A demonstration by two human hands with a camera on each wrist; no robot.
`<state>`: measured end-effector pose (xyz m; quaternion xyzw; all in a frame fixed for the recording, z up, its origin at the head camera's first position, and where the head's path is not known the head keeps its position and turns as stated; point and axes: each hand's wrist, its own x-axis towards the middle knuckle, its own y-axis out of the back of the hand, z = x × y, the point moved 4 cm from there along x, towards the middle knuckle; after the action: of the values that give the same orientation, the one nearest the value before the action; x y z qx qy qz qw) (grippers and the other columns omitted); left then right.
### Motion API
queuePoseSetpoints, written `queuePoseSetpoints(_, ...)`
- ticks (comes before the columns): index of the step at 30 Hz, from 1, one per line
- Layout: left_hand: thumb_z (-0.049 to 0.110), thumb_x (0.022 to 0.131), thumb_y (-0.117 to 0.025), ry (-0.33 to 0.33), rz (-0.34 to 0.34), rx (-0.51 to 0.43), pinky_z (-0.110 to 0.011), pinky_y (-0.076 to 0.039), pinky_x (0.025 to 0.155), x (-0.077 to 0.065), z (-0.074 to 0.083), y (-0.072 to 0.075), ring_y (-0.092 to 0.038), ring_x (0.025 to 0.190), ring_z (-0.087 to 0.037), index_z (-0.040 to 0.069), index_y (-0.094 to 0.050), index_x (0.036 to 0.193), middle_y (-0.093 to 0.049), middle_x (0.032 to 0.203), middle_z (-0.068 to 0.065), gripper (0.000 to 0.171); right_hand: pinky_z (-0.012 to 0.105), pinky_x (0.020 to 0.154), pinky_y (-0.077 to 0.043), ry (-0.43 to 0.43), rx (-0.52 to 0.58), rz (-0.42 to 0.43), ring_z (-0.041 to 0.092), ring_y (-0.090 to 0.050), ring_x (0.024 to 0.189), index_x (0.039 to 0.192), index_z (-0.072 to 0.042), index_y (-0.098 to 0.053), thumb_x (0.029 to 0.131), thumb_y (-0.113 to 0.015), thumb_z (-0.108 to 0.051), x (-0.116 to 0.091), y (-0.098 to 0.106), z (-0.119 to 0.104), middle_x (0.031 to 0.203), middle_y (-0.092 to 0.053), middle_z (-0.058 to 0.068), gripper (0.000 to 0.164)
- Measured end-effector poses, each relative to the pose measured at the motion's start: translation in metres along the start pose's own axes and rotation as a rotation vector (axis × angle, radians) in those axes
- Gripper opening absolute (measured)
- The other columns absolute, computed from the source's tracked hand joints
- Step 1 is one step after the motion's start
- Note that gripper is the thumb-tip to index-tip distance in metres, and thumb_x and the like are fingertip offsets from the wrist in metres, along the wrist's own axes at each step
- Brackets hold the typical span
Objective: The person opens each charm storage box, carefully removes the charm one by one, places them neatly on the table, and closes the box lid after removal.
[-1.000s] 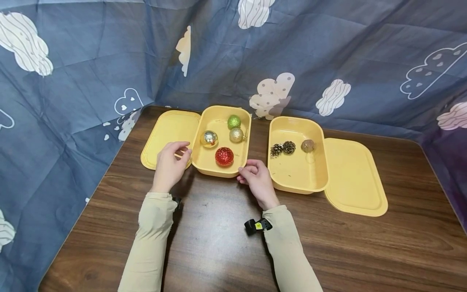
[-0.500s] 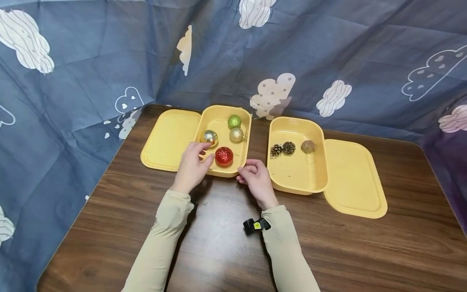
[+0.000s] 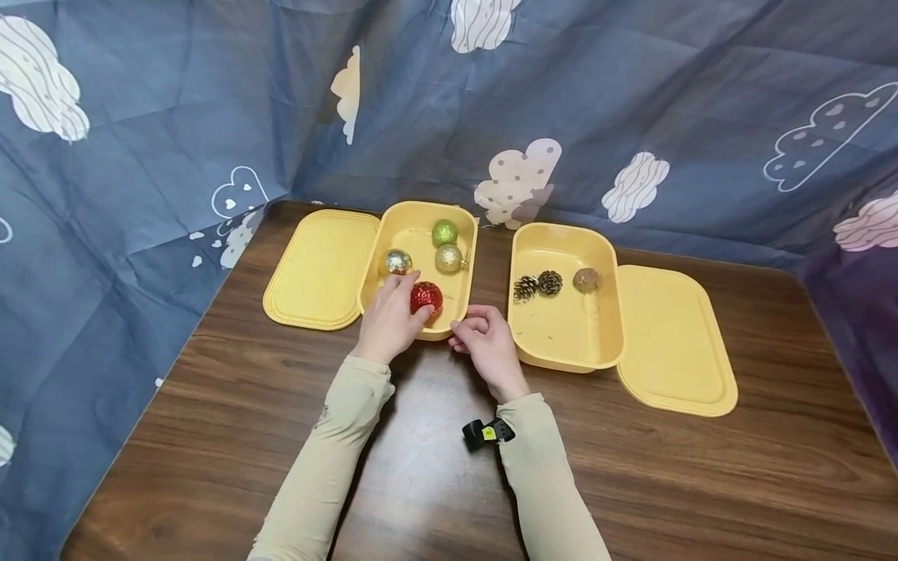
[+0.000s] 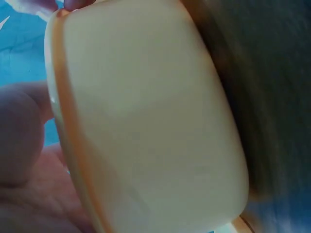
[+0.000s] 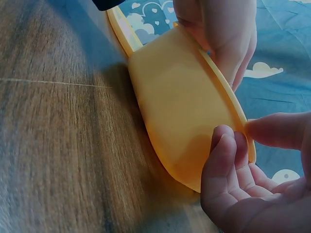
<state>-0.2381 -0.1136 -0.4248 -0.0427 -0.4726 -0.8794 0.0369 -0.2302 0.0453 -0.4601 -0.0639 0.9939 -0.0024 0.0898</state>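
A dark blue cloth (image 3: 421,101) hangs in creases behind the wood-grained counter (image 3: 666,483), printed with clouds: a dotted one (image 3: 515,183) near the middle, a wavy-lined white one (image 3: 634,187) to its right, and a heart-filled outline (image 3: 238,192) at the left. Toward the right stands an uncovered yellow box (image 3: 561,319); inside, two dark pine cones (image 3: 550,283) sit side by side near the left wall, with a brown ball (image 3: 585,280) apart from them. A yellow lid (image 3: 677,343) lies flat by the box's right side; another lid (image 3: 319,269) lies at the counter's far left.
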Motion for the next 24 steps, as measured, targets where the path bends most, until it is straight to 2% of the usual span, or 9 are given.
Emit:
queuePoseSetpoints(6,0.026,0.089,-0.066,-0.025,-0.008,0.047,-0.048,-0.046,0.099,0.0007,0.0022,-0.0025,-0.057,0.120,-0.034,0.014,-0.049,0.142,-0.055,0.137,-0.013,0.057,0.021,0.064,-0.055,-0.003,-0.009,0.006,0.009,-0.063,0.066,0.125,0.007,-0.044,0.090,-0.060,0.000,-0.0001,0.0016,-0.0012,0.092,-0.065,0.020,0.039)
queuePoseSetpoints(12,0.023,0.089,-0.065,0.003,-0.012,0.050,-0.050,-0.046,0.098,0.0007,0.0022,-0.0038,-0.057,0.123,-0.034,0.019,-0.054,0.138,-0.052,0.143,-0.011,0.050,0.023,0.065,-0.056,-0.003,-0.019,0.005,0.010,-0.063,0.066,0.125,0.007,-0.044,0.091,-0.060,-0.001,-0.0003,0.0017,-0.0011,0.095,-0.065,0.022,0.039)
queuePoseSetpoints(19,0.021,0.087,-0.067,-0.002,0.004,0.046,-0.049,-0.050,0.091,0.0002,0.0015,-0.0042,-0.062,0.115,-0.030,0.019,-0.059,0.132,-0.058,0.136,-0.006,0.046,0.022,0.064,-0.055,0.005,-0.020,-0.001,0.009,-0.062,0.066,0.125,0.008,-0.044,0.090,-0.060,0.000,-0.0006,0.0010,-0.0011,0.094,-0.065,0.024,0.039)
queuePoseSetpoints(24,0.020,0.085,-0.070,0.012,0.011,0.034,-0.049,-0.050,0.088,-0.0004,0.0012,-0.0041,-0.064,0.110,-0.031,0.019,-0.060,0.129,-0.061,0.130,-0.007,0.045,0.022,0.064,-0.055,-0.001,-0.018,0.002,0.009,-0.062,0.066,0.125,0.008,-0.045,0.090,-0.060,0.000,-0.0008,0.0010,-0.0014,0.092,-0.065,0.020,0.039)
